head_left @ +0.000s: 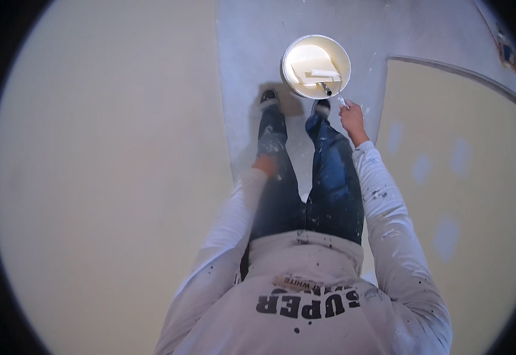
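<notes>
A round white bucket (287, 76) stands on the floor just beyond my feet, with cream paint inside. Lying in it is a paint roller with a pale sleeve (324, 73). My right hand (352, 118) is closed round the roller's handle (343, 102) at the bucket's near right rim. A short dark rod (326, 89) also shows inside the bucket; what it belongs to is unclear. My left hand (265, 164) is blurred beside my left knee, with its fingers not discernible, and I see nothing in it.
A broad cream wall surface (116, 177) fills the left side. Grey floor (249, 47) runs around the bucket. On the right is another cream surface (435, 118) with pale patches, bordered by a dark edge (465, 72). Small items (508, 56) sit at the far right.
</notes>
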Tool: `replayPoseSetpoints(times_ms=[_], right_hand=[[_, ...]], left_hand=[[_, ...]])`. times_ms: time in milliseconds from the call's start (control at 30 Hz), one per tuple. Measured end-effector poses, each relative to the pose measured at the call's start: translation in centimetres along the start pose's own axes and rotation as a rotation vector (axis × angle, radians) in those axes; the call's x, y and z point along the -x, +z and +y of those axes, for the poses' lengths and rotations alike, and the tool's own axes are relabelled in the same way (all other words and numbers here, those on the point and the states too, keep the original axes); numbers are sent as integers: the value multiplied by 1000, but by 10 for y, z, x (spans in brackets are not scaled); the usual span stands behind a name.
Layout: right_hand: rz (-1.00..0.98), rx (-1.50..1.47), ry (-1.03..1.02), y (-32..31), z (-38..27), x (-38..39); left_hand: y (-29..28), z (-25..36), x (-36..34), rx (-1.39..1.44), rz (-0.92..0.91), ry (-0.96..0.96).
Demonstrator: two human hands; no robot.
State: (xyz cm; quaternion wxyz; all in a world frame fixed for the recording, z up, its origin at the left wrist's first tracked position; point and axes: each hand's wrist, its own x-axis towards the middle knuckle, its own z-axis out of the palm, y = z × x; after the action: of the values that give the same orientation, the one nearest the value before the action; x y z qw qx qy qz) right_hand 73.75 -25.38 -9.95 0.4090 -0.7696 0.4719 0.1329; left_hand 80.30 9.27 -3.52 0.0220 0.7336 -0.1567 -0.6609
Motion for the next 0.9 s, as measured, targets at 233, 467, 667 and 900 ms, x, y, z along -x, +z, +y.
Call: replayPoseSetpoints(times_ms=[233, 467, 667, 900], right_hand=[[-109, 286, -6, 75, -29, -108], [-116, 413, 19, 149, 32, -236], [-182, 362, -21, 134, 13, -243], [-180, 397, -101, 131, 36, -243]], left_hand=[[14, 56, -18, -49, 421, -472], [20, 61, -33, -111, 376, -515], [39, 66, -64, -86, 294, -579], [61, 63, -69, -116, 346, -587]])
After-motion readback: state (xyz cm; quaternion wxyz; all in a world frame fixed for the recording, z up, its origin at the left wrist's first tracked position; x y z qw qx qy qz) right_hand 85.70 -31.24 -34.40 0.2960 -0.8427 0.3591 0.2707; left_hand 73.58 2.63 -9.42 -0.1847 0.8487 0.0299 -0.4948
